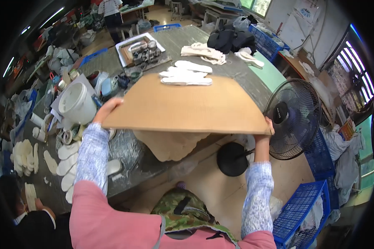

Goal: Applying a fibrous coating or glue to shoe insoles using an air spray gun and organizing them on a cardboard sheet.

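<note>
Cardboard sheet (187, 108) above table (220, 41) edge; insoles (186, 73) behind; bucket (75, 103) left; fan (293, 118) right.

Matt brown cardboard sheet (187, 106), glossy white plastic bucket (77, 103), black metal fan (293, 118)

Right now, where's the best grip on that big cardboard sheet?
Grip the cardboard sheet at its two opposite side edges, coming in from the sides. It is wide, flat and held level, so a spread grip stops sagging. The left hand and right hand already pinch those edges.
</note>
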